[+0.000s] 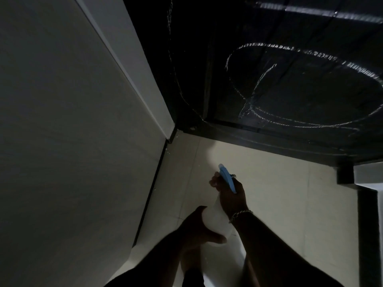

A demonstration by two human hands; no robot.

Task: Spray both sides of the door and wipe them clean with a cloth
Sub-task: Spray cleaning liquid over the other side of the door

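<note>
Dark door [290, 79]; both hands' grip holds spray bottle [217, 216].

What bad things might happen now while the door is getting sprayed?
Spray lines already bead on the dark door and may run down onto the pale floor tiles, making them slippery. No cloth is in view, so the liquid might dry into streaks. The spray bottle needs both hands.

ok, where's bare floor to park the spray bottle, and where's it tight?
Bare pale floor lies right of the hands, bordered by the dark door bottom edge above and a dark frame post at right. A narrower strip runs between the left wall and the spray bottle. It is tight low in the middle: right hand grips the trigger, left hand cups the base.
</note>
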